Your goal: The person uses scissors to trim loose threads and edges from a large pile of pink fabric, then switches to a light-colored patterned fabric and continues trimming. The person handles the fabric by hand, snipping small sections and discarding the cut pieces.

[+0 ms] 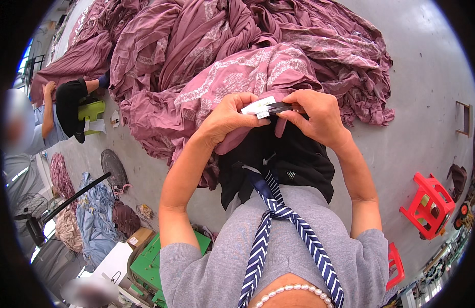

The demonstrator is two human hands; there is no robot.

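A large heap of mauve fabric with pale lace-like patterning (227,77) spreads over the floor in front of me, and part of it lies across my lap. My left hand (230,120) pinches a white printed label (259,107) at the fabric's near edge. My right hand (317,114) is closed on small black thread snips (280,108), whose tip meets the label's right side. Both hands are close together above my black trousers (299,169). The fingers partly cover the snips, so I cannot tell whether the blades are apart.
At the left, another person (47,120) sits on a green stool (92,112) beside the heap. Blue fabric (94,215), a fan (32,215) and a green table (150,264) are at the lower left. A red stool (430,205) stands at the right on the grey floor.
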